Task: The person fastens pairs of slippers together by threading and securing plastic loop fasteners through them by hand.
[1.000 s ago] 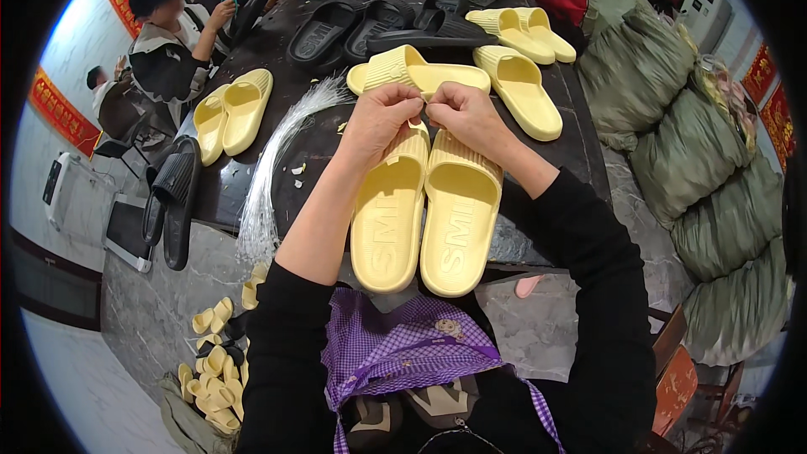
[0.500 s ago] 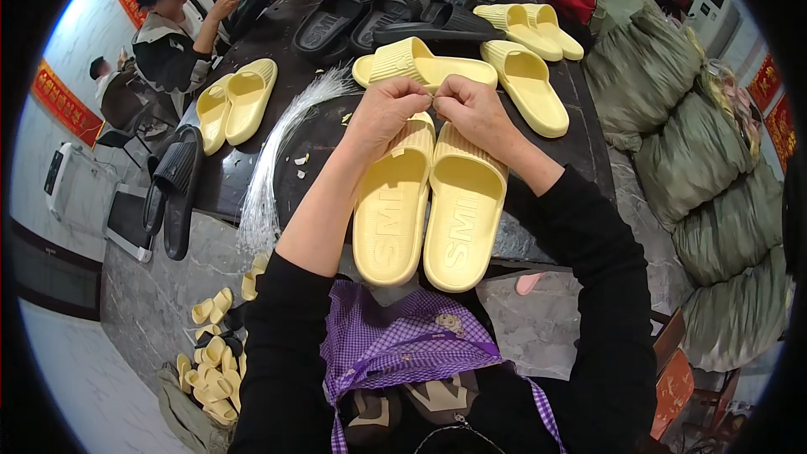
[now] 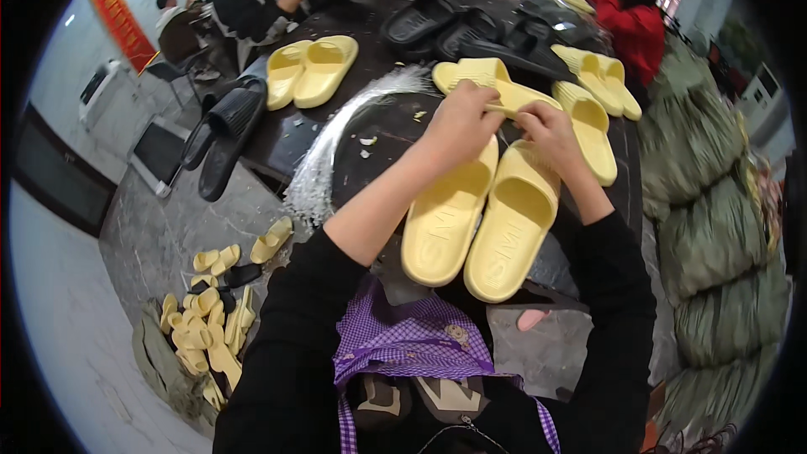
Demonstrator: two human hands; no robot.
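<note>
A pair of yellow slide sandals lies side by side at the table's near edge, the left slide (image 3: pixel 441 231) touching the right slide (image 3: pixel 508 240), toes pointing away from me. Over their straps my left hand (image 3: pixel 464 122) is closed, fingers pinched. Close beside it, my right hand (image 3: pixel 548 130) pinches too, thumb against forefinger. Whatever is between the fingers is too small to make out. Just beyond my hands another yellow slide (image 3: pixel 454 76) lies crosswise. A fanned bundle of clear plastic strands (image 3: pixel 324 160) curves across the table to the left.
Black slides (image 3: pixel 420 21) and more yellow slides (image 3: pixel 324 71) stand about the dark table (image 3: pixel 370 181). Loose yellow slides (image 3: pixel 197 328) are heaped on the floor at left. Stuffed green sacks (image 3: pixel 714 252) line the right side. People sit across the table, one in red (image 3: pixel 626 29).
The view has swung left, so everything sits further right. My hands have parted slightly, and the left hand has turned over the strap area. The yellow pair stays at the near edge.
</note>
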